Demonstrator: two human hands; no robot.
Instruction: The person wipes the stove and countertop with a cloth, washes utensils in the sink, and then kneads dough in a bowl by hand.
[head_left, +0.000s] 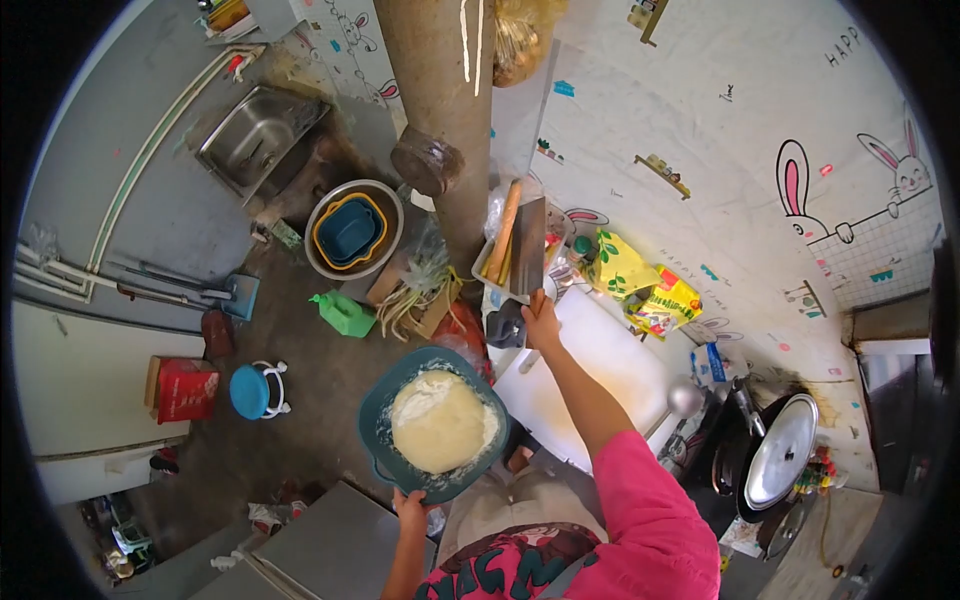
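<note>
The left hand (411, 507) pinches the near rim of a teal bowl (378, 425), fingers curled around its edge. The bowl hangs past the left edge of the counter (678, 347), in front of the person's trousers; whether anything props it from below cannot be told. A large round lump of dough (440, 425) sits inside, dusted with flour on top, with smears on the bowl's walls.

The right hand (541, 320), arm stretched forward, is wrapped around the handle of what looks like a cleaver (528, 250). Its broad blade lies over a plastic box (500, 288) at the counter's far left corner, beside a wooden stick (505, 230). A white cutting board (600, 375) covers much of the counter. Yellow bags (663, 303) lie along the wall-side edge, and a ladle (685, 397) lies near the right edge.
</note>
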